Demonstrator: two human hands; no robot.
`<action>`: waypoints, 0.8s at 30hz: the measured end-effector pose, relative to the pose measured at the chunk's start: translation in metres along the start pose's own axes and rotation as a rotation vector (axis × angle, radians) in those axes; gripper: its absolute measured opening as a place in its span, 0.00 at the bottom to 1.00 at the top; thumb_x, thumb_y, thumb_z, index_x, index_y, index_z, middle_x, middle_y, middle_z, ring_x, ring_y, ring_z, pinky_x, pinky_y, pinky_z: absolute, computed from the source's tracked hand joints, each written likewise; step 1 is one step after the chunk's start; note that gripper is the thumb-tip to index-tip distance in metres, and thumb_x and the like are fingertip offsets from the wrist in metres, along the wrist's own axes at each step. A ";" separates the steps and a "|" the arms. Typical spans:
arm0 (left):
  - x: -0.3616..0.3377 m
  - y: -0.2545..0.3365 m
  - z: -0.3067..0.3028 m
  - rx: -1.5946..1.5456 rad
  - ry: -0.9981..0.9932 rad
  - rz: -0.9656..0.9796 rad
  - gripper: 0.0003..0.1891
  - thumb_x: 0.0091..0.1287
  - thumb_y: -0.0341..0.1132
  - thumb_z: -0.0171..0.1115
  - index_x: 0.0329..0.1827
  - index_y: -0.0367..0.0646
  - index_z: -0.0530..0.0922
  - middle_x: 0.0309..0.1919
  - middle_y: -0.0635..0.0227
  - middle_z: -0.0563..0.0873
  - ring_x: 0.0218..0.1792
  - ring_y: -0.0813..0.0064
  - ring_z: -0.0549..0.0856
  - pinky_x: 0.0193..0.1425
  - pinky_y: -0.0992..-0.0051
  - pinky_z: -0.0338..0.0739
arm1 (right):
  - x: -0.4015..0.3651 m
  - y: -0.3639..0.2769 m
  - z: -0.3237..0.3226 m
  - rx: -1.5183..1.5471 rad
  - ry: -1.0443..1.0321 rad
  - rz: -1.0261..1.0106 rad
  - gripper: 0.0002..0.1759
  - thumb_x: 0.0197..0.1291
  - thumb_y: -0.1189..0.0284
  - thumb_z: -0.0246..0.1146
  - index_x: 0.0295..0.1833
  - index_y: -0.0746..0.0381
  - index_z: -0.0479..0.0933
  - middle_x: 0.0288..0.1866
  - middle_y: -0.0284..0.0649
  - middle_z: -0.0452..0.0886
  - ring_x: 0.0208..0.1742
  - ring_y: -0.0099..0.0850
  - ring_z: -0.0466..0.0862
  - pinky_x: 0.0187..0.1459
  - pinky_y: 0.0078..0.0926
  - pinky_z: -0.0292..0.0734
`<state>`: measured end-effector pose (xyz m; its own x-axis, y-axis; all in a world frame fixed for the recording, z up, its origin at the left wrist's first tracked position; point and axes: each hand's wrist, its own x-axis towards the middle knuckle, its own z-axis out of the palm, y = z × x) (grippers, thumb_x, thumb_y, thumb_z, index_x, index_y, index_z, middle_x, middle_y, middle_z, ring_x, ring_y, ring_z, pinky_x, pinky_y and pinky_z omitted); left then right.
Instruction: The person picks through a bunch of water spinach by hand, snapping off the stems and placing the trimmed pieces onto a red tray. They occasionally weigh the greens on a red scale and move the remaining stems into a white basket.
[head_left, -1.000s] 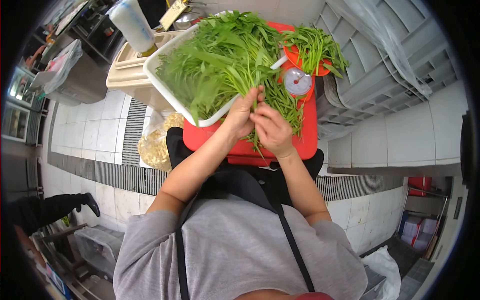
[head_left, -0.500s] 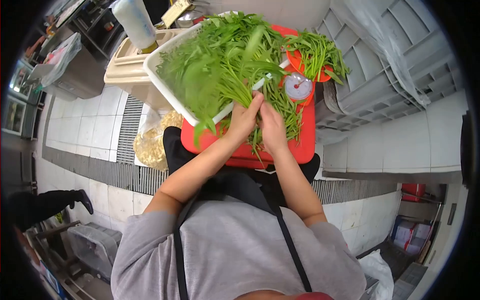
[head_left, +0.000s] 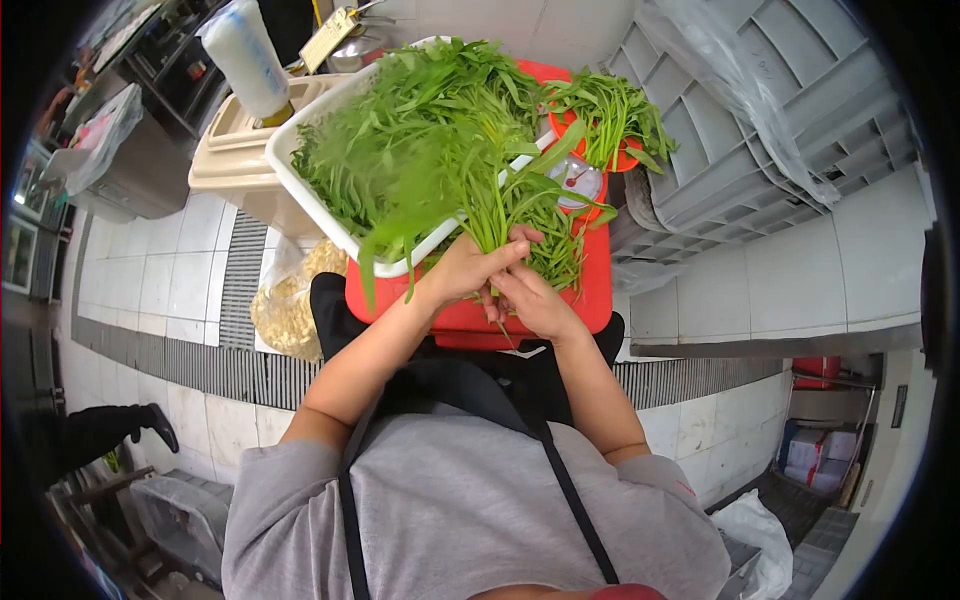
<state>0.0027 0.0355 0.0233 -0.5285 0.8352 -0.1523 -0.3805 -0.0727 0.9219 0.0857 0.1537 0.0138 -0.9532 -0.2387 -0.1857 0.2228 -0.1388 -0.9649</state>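
Observation:
A bunch of leafy green stems is gripped in my left hand, its leaves spreading up and left. My right hand is against the left one at the lower stem ends, fingers bent around them. Behind the hands, a white tub is heaped with long green leaves. Cut green pieces lie on the red lid beside the tub. An orange scale with a round dial carries more stems on its top.
A beige bin stands left of the tub, with a plastic roll on it. A bag of pale yellow pieces rests on the floor. Grey crates line the right side. A person's leg shows at far left.
Both hands have moved down and closer to my body with the bunch. My right hand has come against the left one at the stem ends. The camera view has shifted slightly.

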 end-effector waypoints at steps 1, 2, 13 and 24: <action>0.000 0.000 -0.001 -0.040 -0.008 0.026 0.13 0.61 0.40 0.57 0.39 0.39 0.70 0.44 0.58 0.76 0.42 0.69 0.79 0.18 0.76 0.78 | 0.001 -0.004 0.004 -0.044 0.076 -0.001 0.12 0.64 0.68 0.44 0.46 0.65 0.64 0.28 0.34 0.68 0.24 0.20 0.69 0.25 0.16 0.66; 0.003 -0.005 -0.004 -0.044 -0.001 0.025 0.13 0.61 0.40 0.57 0.39 0.39 0.70 0.44 0.58 0.76 0.42 0.69 0.79 0.18 0.76 0.78 | 0.003 -0.005 0.007 -0.089 0.152 -0.005 0.11 0.64 0.68 0.44 0.44 0.64 0.64 0.27 0.34 0.68 0.23 0.20 0.68 0.24 0.15 0.65; 0.011 -0.002 -0.033 -1.029 0.085 0.246 0.11 0.58 0.38 0.60 0.36 0.41 0.73 0.26 0.71 0.77 0.27 0.78 0.76 0.35 0.79 0.74 | -0.015 0.017 0.018 -0.159 0.164 0.055 0.09 0.64 0.68 0.44 0.40 0.64 0.62 0.24 0.34 0.67 0.21 0.20 0.67 0.23 0.17 0.64; -0.005 0.017 -0.020 -0.939 0.428 0.461 0.07 0.57 0.35 0.58 0.29 0.44 0.69 0.25 0.74 0.71 0.25 0.81 0.70 0.29 0.81 0.68 | -0.007 0.006 0.024 -0.765 0.319 -0.187 0.14 0.59 0.69 0.52 0.44 0.68 0.62 0.29 0.56 0.74 0.33 0.52 0.76 0.32 0.43 0.69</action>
<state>-0.0165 0.0191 0.0329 -0.9137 0.3807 -0.1426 -0.4065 -0.8572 0.3162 0.0989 0.1315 0.0133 -0.9982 0.0221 0.0564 -0.0340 0.5669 -0.8231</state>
